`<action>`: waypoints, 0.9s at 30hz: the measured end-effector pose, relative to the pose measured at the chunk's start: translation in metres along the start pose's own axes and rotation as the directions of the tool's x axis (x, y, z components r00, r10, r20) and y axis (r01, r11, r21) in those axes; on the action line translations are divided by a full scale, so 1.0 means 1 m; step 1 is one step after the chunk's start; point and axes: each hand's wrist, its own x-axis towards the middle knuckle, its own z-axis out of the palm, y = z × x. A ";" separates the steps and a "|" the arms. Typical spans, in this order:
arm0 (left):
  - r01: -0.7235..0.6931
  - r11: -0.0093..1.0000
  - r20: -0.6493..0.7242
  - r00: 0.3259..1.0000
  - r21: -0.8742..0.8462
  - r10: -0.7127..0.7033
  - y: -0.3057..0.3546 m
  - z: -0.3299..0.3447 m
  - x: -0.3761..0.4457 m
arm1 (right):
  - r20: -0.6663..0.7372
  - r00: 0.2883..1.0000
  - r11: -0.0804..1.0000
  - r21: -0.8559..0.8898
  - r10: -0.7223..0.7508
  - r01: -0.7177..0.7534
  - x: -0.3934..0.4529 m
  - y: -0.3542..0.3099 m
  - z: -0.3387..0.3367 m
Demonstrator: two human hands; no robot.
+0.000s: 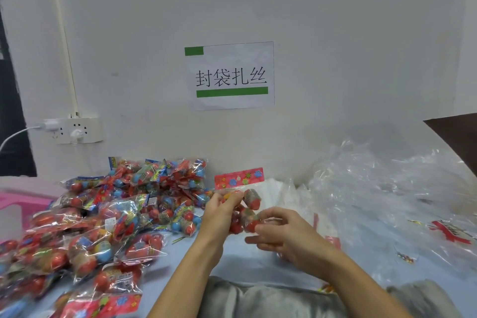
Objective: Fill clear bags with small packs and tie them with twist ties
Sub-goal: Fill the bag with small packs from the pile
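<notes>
Clear plastic wraps the bag (245,204) that both hands hold above the desk (232,261), in the middle of the view. Its red flowered header card (238,178) stands up at the top, and red small packs (251,199) show inside. The left hand (219,212) pinches the neck of the bag just under the card, its grip pressed together on the plastic and on something yellow, too blurred to name. The right hand (281,232) curls its fingers on the lower part of the bag. To the left lies a heap of filled bags (103,219), well apart from the hands. To the right a pile of empty clear bags (387,188) leans against the wall, under a paper sign (229,75).
</notes>
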 end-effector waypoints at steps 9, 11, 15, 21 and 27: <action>-0.059 0.968 0.248 0.969 0.244 -0.003 -0.005 0.001 -0.008 | -0.138 0.982 0.982 -0.156 -0.126 0.104 -0.003 0.000 -0.002; -0.036 0.958 0.193 0.981 0.284 -0.020 -0.005 0.000 -0.005 | -0.223 0.964 0.978 -0.182 -0.144 0.103 -0.002 0.000 -0.003; -0.073 0.861 -0.061 0.991 0.504 0.120 -0.015 -0.019 0.015 | -0.311 0.938 0.975 -0.202 -0.155 0.094 0.001 0.001 -0.008; 0.090 0.598 -0.237 0.956 0.797 0.172 -0.036 -0.056 0.026 | -0.271 0.949 0.969 -0.224 -0.164 0.103 0.001 0.003 -0.009; 0.147 0.271 -0.197 0.966 0.951 0.167 -0.043 -0.056 0.024 | -0.267 0.951 0.969 -0.229 -0.156 0.094 0.002 0.004 -0.011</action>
